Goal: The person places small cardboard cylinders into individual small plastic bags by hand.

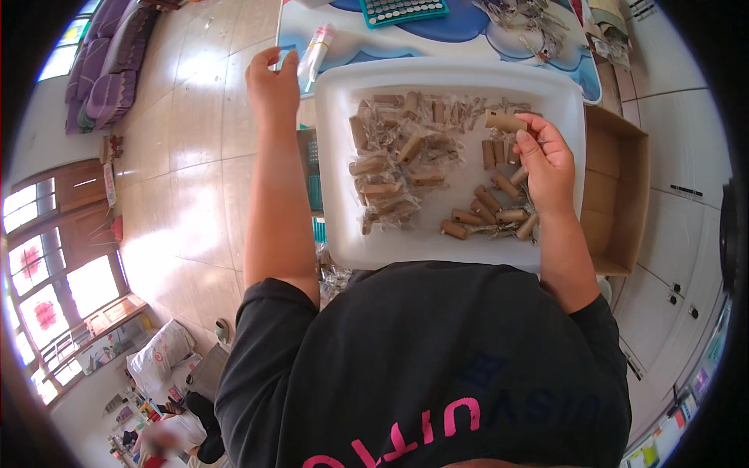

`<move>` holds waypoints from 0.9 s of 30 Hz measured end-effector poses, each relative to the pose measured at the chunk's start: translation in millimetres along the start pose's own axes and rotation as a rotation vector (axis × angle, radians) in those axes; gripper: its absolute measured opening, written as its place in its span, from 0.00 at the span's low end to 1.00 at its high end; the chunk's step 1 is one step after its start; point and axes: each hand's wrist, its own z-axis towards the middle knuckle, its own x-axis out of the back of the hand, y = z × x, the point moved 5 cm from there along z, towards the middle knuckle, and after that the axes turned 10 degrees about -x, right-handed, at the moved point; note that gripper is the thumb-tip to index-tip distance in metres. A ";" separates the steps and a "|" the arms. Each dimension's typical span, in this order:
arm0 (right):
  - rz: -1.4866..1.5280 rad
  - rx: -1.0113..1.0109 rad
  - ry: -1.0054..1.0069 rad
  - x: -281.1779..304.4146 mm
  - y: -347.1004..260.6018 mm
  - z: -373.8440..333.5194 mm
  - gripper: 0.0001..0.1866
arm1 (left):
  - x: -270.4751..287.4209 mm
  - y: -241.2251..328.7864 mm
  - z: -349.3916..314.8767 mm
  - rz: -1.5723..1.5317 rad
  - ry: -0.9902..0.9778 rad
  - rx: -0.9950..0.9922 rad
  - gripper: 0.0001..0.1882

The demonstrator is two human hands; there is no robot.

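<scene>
My right hand [548,165] pinches a short brown cardboard tube [504,121] between thumb and fingers, over the right side of a large white tub [331,168]. Beneath it lie several loose brown tubes [485,198] with thin strings among them. Tubes in clear plastic wrappers [411,147] are heaped on the tub's left side. Beyond the tub's left rim, my left hand [273,87] is raised with fingers curled; a gap shows between thumb and forefinger, and I see nothing held. Beside it lies a bundle of clear plastic bags [316,54].
A patterned blue-and-white table [449,48] carries a teal keyboard-like item [403,11] and a pile of wrapped pieces [529,27]. An open cardboard box [622,191] stands right of the tub, near white cabinets [683,156]. Another person [173,437] is at the lower left.
</scene>
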 end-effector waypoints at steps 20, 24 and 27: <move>-0.113 0.412 0.223 -2.9 -25.6 -11.7 0.12 | -4.2 65.0 -52.5 -0.576 -0.435 0.260 0.06; -0.189 0.563 0.255 -4.7 -30.6 -16.5 0.12 | -33.6 97.8 -97.0 -0.575 -0.653 0.320 0.07; -0.286 0.615 0.221 -7.3 -27.9 -18.7 0.12 | -44.2 109.8 -113.3 -0.614 -0.709 0.298 0.07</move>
